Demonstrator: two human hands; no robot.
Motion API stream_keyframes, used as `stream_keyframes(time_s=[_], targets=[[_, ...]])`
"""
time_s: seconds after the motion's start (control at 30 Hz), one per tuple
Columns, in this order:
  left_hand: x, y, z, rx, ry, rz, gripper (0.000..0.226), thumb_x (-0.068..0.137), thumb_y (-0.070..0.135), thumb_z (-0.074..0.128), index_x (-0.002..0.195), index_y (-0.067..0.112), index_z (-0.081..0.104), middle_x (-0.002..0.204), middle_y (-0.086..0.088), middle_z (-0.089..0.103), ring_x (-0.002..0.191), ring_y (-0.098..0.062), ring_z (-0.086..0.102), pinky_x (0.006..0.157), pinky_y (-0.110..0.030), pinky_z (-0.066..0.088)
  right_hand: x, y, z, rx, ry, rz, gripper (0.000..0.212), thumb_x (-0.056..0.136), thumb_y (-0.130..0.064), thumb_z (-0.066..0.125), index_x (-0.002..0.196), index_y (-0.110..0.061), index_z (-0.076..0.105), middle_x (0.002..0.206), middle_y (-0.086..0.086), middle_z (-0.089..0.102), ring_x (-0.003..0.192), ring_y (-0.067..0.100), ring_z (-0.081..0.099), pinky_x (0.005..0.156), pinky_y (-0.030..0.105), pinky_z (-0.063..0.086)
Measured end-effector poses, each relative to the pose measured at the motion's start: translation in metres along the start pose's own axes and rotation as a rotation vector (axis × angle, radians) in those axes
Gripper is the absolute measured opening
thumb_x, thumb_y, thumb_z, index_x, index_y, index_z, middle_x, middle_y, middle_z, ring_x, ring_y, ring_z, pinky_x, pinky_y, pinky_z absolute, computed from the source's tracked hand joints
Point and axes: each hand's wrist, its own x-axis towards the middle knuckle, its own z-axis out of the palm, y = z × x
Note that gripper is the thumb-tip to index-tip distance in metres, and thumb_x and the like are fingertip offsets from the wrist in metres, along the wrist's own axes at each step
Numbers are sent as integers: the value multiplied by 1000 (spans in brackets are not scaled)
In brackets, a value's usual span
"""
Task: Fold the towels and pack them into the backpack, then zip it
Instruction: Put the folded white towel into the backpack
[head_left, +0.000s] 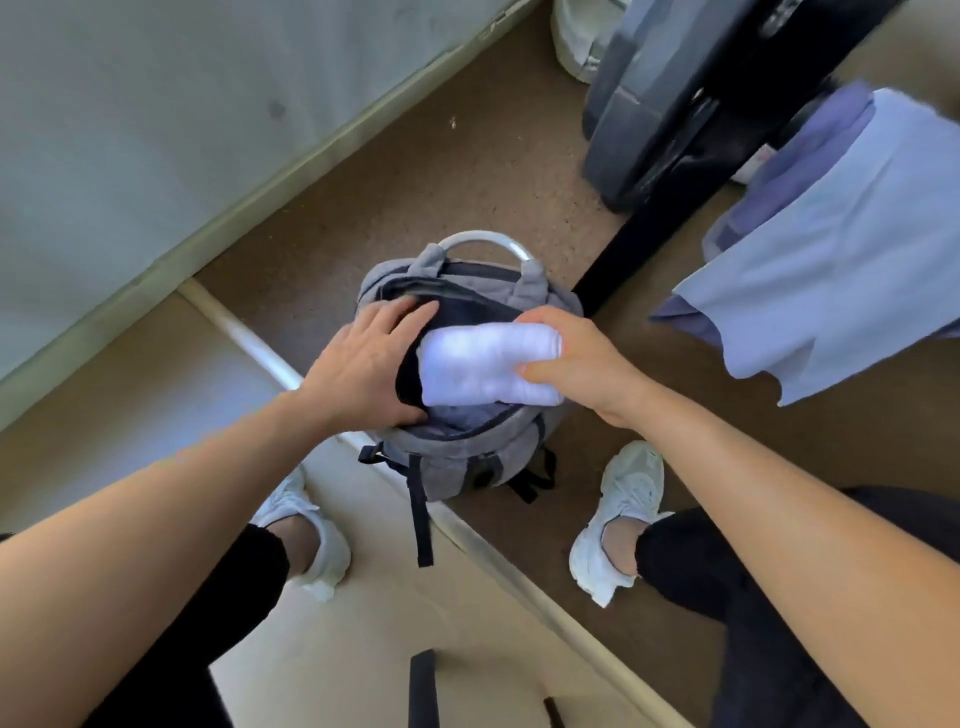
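Gripping the folded white towel (483, 364) by its right-hand end, the right hand (576, 358) had fingers curled over the top and the thumb pinched underneath, a firm clamp on the roll. And where was that towel? Right at the mouth of the grey backpack (457, 457), which stood upright on the floor between the person's feet. The towel's lower edge was at the opening, but most of its bulk was above the rim.

The left hand (369, 364) was on the bag's left rim, fingers spread flat against the dark lining and the thumb low by the front edge. It pressed rather than pinched, holding the mouth wide.

Now the relation that mattered. The towel's long axis ran left to right across the opening, from the gripping hand toward the bracing one, and it filled nearly the whole width. The pocket lay straight below the grip, so my read is a downward push, free left end first. Some pale blue cloth (467, 415) showed inside at the front edge, so space looked tight.

Off to the right, more light blue towels (841, 249) hung draped and unfolded, well apart from the bag. Plenty of folding left by the look of it, and the zip wide open.
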Motion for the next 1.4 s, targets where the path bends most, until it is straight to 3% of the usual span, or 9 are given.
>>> stream_keyframes(time_s=[0.1, 0.3, 0.43, 0.63, 0.83, 0.97, 1.17, 1.3, 1.4], targets=[[-9, 1, 12, 35, -37, 66, 149, 45, 65, 87, 164, 17, 11, 167, -17, 19, 153, -38, 18, 123, -51, 25, 20, 3, 20, -16, -123, 79, 12, 72, -20, 52, 65, -29, 49, 65, -5, 46, 61, 12, 42, 55, 29, 33], [-16, 4, 25, 93, -91, 80, 163, 37, 81, 79, 163, 23, -7, 170, -21, 5, 156, -42, 7, 125, -56, 19, 56, 24, 88, 42, -68, 413, 49, 92, -9, 58, 138, -10, 40, 132, 13, 49, 113, 27, 50, 88, 35, 44], [-18, 5, 23, 88, -80, 78, 162, 37, 82, 78, 164, 21, -4, 170, -20, 4, 156, -42, 8, 125, -55, 21, 81, 50, 121, 134, -23, 716, 64, 95, -12, 57, 151, -9, 26, 146, 16, 42, 124, 32, 51, 91, 38, 46], [-19, 8, 17, 86, -86, 40, 164, 39, 89, 76, 164, 18, -4, 172, -15, 0, 157, -40, 4, 127, -53, 19, 75, 97, 125, -33, -168, 779, 58, 90, -13, 68, 144, -4, 48, 136, 21, 57, 124, 36, 57, 102, 40, 49], [-19, 14, 15, 112, -101, 43, 165, 39, 90, 75, 164, 19, -5, 172, -14, -2, 157, -39, 1, 128, -48, 13, 61, 118, 136, -477, -275, 583, 52, 85, -16, 69, 135, -9, 54, 135, 17, 59, 121, 36, 60, 90, 37, 50], [-17, 16, 15, 100, -97, 39, 165, 37, 89, 76, 165, 20, -3, 171, -16, 0, 156, -41, 3, 127, -49, 14, 59, 115, 144, -781, -278, 276, 69, 79, -21, 78, 139, -15, 43, 138, 11, 51, 127, 34, 52, 97, 44, 45], [-16, 17, 14, 81, -86, 38, 162, 39, 86, 78, 165, 21, 0, 171, -17, 2, 155, -42, 6, 126, -50, 17, 61, 113, 138, -779, -397, -182, 88, 77, -8, 75, 147, -31, 27, 127, 9, 40, 107, 37, 56, 80, 47, 50], [-16, 17, 13, 80, -84, 42, 161, 40, 85, 78, 165, 20, 2, 170, -19, 4, 154, -44, 6, 125, -52, 18, 62, 115, 137, -876, -488, -436, 59, 94, -10, 59, 139, -39, 34, 128, 8, 30, 104, 36, 57, 76, 49, 51], [-15, 15, 14, 81, -84, 44, 161, 39, 85, 79, 165, 20, 3, 170, -20, 4, 154, -45, 7, 125, -53, 19, 68, 121, 139, -883, -599, -342, 36, 102, -29, 47, 137, -34, 42, 137, 11, 34, 119, 35, 49, 88, 52, 49]])
